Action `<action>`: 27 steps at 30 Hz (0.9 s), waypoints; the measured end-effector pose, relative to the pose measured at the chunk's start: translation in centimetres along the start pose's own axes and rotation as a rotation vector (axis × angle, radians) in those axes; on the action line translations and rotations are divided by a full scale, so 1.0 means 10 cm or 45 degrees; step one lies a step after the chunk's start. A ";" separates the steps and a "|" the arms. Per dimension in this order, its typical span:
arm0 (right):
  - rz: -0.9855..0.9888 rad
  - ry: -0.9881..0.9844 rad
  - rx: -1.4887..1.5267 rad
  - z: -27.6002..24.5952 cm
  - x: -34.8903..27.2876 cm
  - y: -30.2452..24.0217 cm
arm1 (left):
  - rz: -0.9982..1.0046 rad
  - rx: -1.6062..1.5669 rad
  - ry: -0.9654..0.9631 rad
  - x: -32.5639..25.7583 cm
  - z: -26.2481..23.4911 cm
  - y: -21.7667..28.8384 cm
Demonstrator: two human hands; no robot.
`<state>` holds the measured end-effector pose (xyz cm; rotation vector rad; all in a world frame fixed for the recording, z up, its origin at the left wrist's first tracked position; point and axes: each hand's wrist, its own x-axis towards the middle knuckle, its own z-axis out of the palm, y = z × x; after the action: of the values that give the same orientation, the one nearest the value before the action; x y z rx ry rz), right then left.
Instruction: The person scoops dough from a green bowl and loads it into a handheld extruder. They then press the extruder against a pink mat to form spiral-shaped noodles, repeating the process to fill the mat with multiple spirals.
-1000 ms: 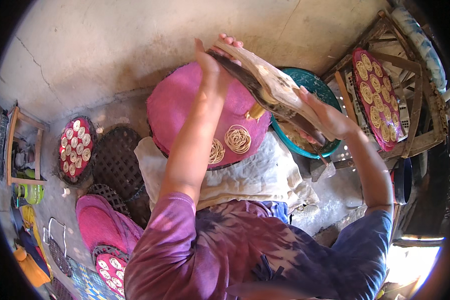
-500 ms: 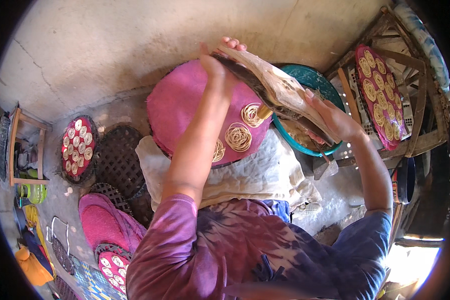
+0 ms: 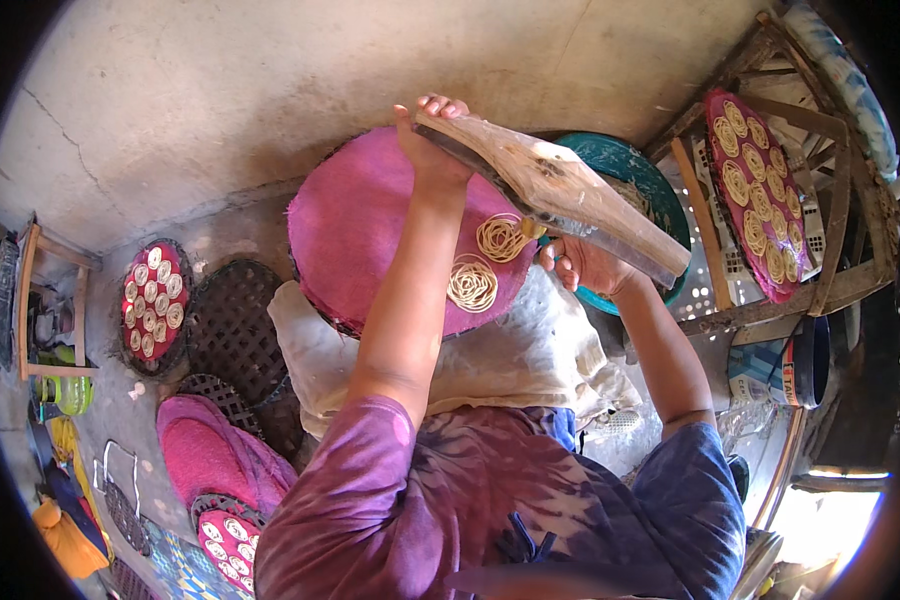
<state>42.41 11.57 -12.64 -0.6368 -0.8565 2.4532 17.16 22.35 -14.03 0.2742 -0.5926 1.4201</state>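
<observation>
A long wooden hand press (image 3: 570,185) with a brass-coloured nozzle (image 3: 533,228) hangs slantwise over the round pink cloth-covered tray (image 3: 355,220). My left hand (image 3: 435,130) is wrapped round its far left end. Beneath the press, just right of the nozzle, sits my right hand (image 3: 585,265) with its fingers curled; whatever they hold is hidden. One coil of pale dough strands (image 3: 472,285) lies on the pink cloth. Another strand coil (image 3: 500,238) lies beside the nozzle. The tray rests against the whitish cloth (image 3: 450,370) over my lap.
A teal basin (image 3: 615,155) holding pale dough stands behind the press. At right, a tray of coils (image 3: 755,190) leans on a wooden frame (image 3: 840,270). On the left floor are another coil tray (image 3: 153,300), a dark woven tray (image 3: 240,330) and pink cloth (image 3: 205,440).
My right hand has come off the upper side of the press's right end and moved left beneath it, near the nozzle. The press has tilted. My left hand keeps its grip.
</observation>
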 end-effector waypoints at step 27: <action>0.416 0.707 -1.523 0.66 0.25 -1.08 | 0.060 0.292 0.413 0.60 0.10 0.30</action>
<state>39.64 17.53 -1.51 -1.8384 -2.0196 1.5657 14.26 27.36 -10.51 0.2060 -0.1719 1.5401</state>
